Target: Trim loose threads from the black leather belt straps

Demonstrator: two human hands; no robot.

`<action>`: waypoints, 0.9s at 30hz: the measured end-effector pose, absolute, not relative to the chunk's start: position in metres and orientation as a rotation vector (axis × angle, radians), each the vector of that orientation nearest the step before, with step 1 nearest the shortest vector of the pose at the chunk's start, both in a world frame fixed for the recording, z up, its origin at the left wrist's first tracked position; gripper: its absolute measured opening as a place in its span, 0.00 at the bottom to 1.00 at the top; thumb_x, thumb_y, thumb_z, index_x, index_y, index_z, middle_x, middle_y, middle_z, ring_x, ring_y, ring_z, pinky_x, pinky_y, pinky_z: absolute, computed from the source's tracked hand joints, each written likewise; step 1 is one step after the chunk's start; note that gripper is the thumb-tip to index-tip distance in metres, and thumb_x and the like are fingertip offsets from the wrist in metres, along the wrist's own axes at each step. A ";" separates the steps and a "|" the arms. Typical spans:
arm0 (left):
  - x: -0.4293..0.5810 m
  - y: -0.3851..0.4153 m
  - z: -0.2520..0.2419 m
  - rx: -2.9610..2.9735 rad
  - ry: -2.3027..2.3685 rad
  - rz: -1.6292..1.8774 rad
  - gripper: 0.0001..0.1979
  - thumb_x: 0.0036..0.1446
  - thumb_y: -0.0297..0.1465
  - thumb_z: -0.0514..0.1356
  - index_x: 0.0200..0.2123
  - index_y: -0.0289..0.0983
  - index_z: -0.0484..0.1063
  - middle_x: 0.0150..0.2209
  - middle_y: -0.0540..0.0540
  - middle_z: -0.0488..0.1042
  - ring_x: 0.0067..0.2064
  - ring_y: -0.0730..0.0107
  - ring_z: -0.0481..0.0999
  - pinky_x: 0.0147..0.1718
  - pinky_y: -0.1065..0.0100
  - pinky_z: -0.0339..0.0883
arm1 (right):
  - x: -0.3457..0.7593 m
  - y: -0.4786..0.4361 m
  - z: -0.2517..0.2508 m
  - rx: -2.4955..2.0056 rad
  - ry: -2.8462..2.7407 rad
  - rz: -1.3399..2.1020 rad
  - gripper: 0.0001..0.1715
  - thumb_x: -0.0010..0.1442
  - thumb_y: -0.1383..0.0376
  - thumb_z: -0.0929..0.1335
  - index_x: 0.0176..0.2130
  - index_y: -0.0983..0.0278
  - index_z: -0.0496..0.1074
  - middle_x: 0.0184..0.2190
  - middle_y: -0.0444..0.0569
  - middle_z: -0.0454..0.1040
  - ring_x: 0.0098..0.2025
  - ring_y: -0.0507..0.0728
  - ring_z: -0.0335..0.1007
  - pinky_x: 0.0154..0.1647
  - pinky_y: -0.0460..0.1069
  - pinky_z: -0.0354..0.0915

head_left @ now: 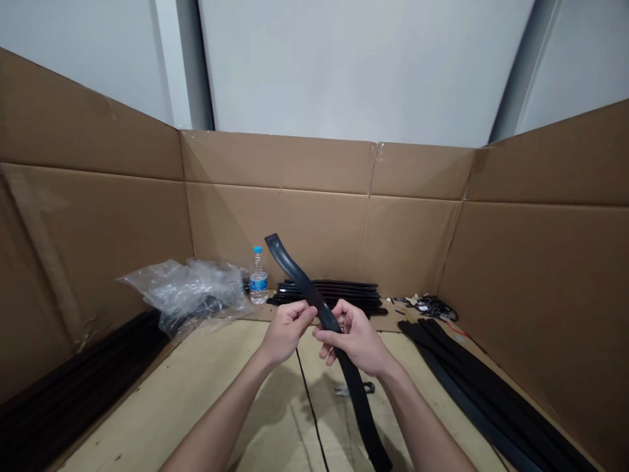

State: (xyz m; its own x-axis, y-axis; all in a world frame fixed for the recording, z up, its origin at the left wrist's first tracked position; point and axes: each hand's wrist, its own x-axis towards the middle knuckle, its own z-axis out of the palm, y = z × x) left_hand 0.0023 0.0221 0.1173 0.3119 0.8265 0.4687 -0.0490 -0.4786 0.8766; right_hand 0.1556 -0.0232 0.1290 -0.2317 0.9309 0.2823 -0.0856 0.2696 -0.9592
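Observation:
A long, curved black strip [293,267], glossy near its upper end, slants across the middle of the view. My left hand [287,333] is closed, its thumb and fingertips pinching at the strip's left edge. On the other side, my right hand [358,337] grips the strip with the thumb across its face and fingers behind. A thin black cord [310,403] runs from beneath my left hand to the bottom edge; whether that hand also holds it, I cannot tell. Partly hidden behind the strip, small scissors [367,388] lie on the pale wooden tabletop [211,393].
Cardboard walls [275,216] enclose the table. Clear plastic bags [196,295] and a water bottle [258,282] stand back left, near dark strips [98,367]. Stacked black strips [351,295] lie at the back. More strips [472,380] and tangled black cords [435,307] are on the right.

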 end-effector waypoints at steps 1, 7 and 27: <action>0.003 0.023 0.117 1.719 0.711 1.289 0.27 0.50 0.54 0.59 0.17 0.37 0.58 0.15 0.56 0.54 0.19 0.79 0.49 0.17 0.73 0.43 | 0.156 -0.023 0.130 -0.829 -1.460 1.180 0.28 0.44 0.54 0.77 0.30 0.60 0.56 0.21 0.38 0.72 0.16 0.49 0.65 0.13 0.43 0.62; 0.005 0.024 0.117 1.694 0.713 1.291 0.27 0.51 0.54 0.58 0.19 0.37 0.59 0.15 0.58 0.52 0.18 0.79 0.47 0.17 0.73 0.41 | 0.163 -0.018 0.131 -0.795 -1.468 1.102 0.22 0.53 0.47 0.70 0.31 0.62 0.64 0.23 0.42 0.73 0.20 0.49 0.63 0.21 0.45 0.58; 0.003 0.016 0.123 1.709 0.690 1.369 0.24 0.52 0.49 0.60 0.17 0.37 0.60 0.15 0.56 0.54 0.20 0.77 0.51 0.18 0.72 0.45 | 0.161 -0.024 0.132 -0.768 -1.491 1.083 0.22 0.55 0.49 0.70 0.27 0.61 0.61 0.24 0.43 0.73 0.22 0.50 0.64 0.24 0.46 0.61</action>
State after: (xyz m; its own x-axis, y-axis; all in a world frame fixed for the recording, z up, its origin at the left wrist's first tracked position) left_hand 0.0030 0.0164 0.1226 0.2582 0.8183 0.5136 -0.0744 -0.5132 0.8551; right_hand 0.1613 -0.0240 0.1324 -0.2037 0.8998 0.3857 -0.0885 0.3754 -0.9226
